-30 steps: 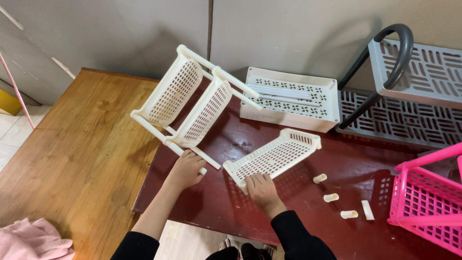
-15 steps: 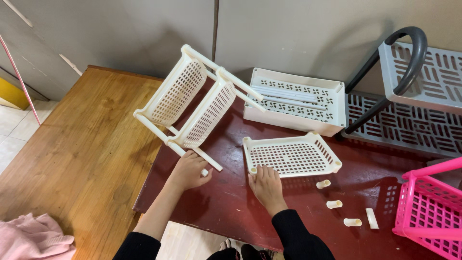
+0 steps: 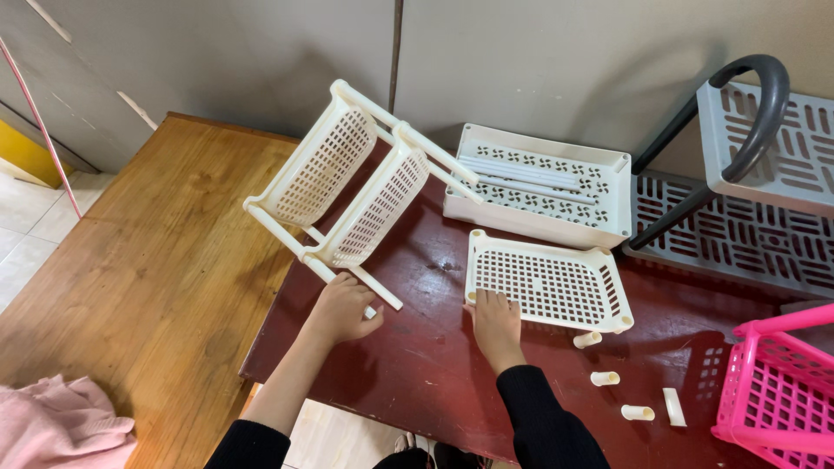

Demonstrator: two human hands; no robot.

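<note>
On the dark red table (image 3: 417, 365), the left hand (image 3: 340, 308) has its fingers closed round a leg of the tilted cream rack (image 3: 352, 195), propping it, while the right hand (image 3: 497, 320) rests fingers together on the near edge of the loose cream tray (image 3: 547, 280), pinning it flat.

I see a dark red bench (image 3: 417, 365) butted against a lighter wooden bench (image 3: 156, 278). On the red one lie a flat white perforated tray (image 3: 546, 282), a deeper white basket (image 3: 543, 184) behind it, three short white tubes (image 3: 605, 379) near the front edge, and a pink basket (image 3: 773, 382) at the right.
</note>
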